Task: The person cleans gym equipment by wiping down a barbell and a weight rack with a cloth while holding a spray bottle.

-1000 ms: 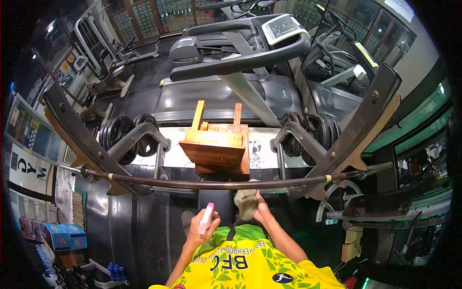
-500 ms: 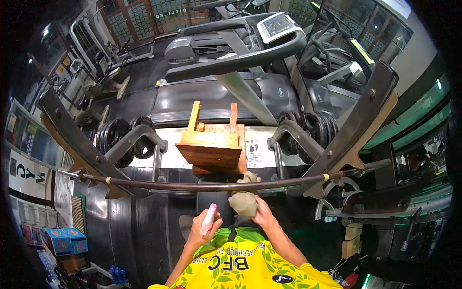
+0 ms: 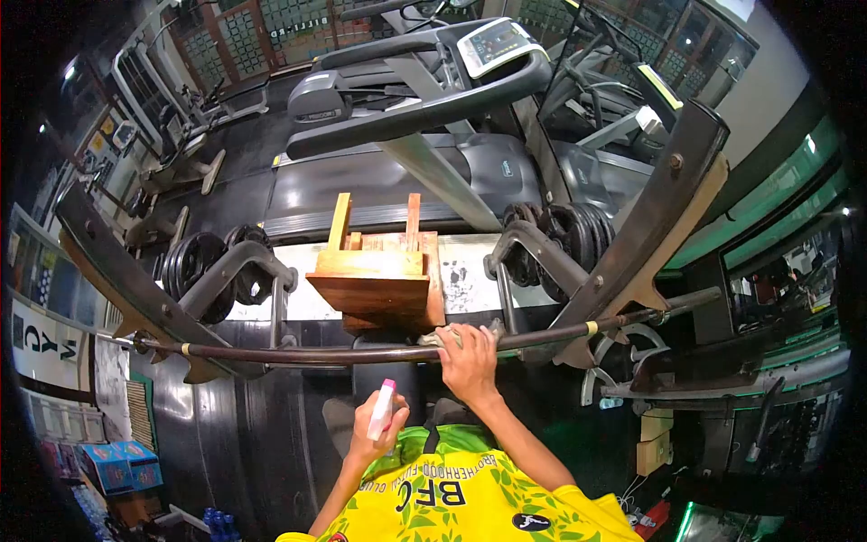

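My right hand (image 3: pixel 471 369) is closed over a greyish cloth (image 3: pixel 435 339) and presses it onto the barbell (image 3: pixel 298 354), a little right of the bar's middle. Part of the cloth is hidden under the fingers. Lower down, in front of the yellow-green shirt, my left hand (image 3: pixel 368 428) grips a white spray bottle (image 3: pixel 382 411) with a pink tip. The body of the bottle is mostly hidden by the hand. The long dark bar lies across the uprights of a rack.
Thick rack uprights (image 3: pixel 623 235) stand at both sides, with weight plates (image 3: pixel 194 271) behind. Beyond the bar is a wooden stool-like piece (image 3: pixel 370 291), then a treadmill (image 3: pixel 388 181). Blue boxes (image 3: pixel 122 467) sit at lower left.
My right hand has moved up and forward with the cloth, from below the bar onto it. My left hand still holds the spray bottle at nearly the same place. The view has shifted slightly.
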A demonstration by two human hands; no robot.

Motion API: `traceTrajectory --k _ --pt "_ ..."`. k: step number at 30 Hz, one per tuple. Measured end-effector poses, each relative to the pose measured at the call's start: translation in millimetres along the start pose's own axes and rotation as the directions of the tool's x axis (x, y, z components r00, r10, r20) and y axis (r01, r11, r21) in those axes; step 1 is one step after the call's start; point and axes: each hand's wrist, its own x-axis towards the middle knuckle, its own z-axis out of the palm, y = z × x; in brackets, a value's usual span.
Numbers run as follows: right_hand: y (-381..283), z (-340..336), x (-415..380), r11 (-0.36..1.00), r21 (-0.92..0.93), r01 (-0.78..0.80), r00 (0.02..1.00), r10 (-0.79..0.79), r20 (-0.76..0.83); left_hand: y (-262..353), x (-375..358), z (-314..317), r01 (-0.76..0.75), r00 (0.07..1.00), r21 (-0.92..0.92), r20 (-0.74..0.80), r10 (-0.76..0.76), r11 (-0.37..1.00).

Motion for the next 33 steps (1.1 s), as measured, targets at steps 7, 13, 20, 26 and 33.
traceTrajectory --k 7,13,20,26,33 --pt "36.0 -11.1 -2.4 0.968 0.135 0.211 0.972 -0.223 0.079 12.6 6.2 16.2 0.005 0.997 0.063 0.071 -0.01 0.998" --pt "96.4 -46.2 -17.0 0.958 -0.013 0.286 0.957 -0.285 0.06 28.4 11.9 25.3 -0.019 0.995 0.104 0.099 0.008 0.994" --pt "167.9 -97.4 -28.6 0.987 -0.133 0.095 0.993 -0.085 0.079 21.6 10.5 29.0 -0.001 0.995 0.073 0.097 -0.006 0.997" --pt "128.7 -48.1 -22.9 0.988 0.078 0.135 0.989 -0.131 -0.065 17.3 12.2 35.4 0.03 0.997 0.066 0.07 -0.035 0.997" --pt "52.1 -23.7 -0.3 0.964 0.204 0.168 0.986 -0.166 -0.027 25.6 25.4 51.9 0.033 0.994 0.047 0.099 -0.037 0.998"
